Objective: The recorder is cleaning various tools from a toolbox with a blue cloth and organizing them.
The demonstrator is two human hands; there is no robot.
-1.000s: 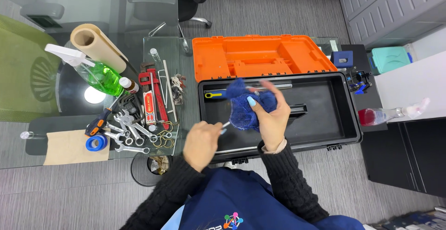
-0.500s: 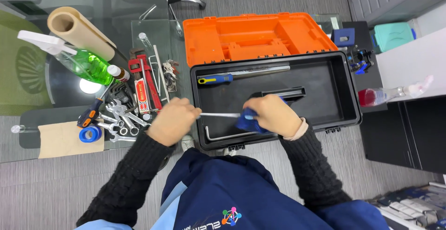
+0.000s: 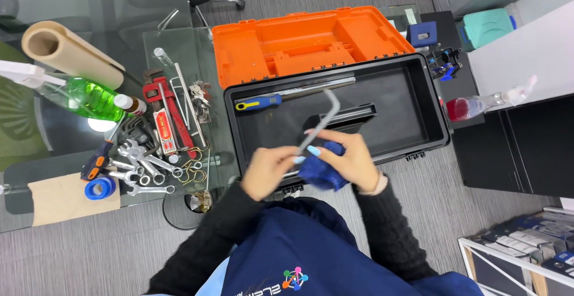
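Observation:
My left hand [image 3: 269, 171] grips the lower end of a long grey L-shaped hex key [image 3: 321, 120], which points up and away over the open black toolbox [image 3: 429, 101]. My right hand [image 3: 353, 157] holds a crumpled blue cloth [image 3: 320, 171] against the key's shaft, just right of my left hand. Both hands hover above the toolbox's near rim. Inside the box lie a blue-and-yellow-handled screwdriver [image 3: 263, 101] along the far wall and a black bar-shaped part [image 3: 353, 114] in the middle.
The orange toolbox lid [image 3: 305, 42] lies open behind the box. On the glass table to the left are a red pipe wrench [image 3: 166, 113], several spanners [image 3: 140, 164], blue tape [image 3: 98, 187], a green spray bottle [image 3: 84, 97] and a paper roll [image 3: 66, 54]. A red spray bottle [image 3: 478, 104] lies at the right.
The hex key has swung from lying level between my hands to pointing up and away. My hands have come closer together, and the cloth is now low on the shaft.

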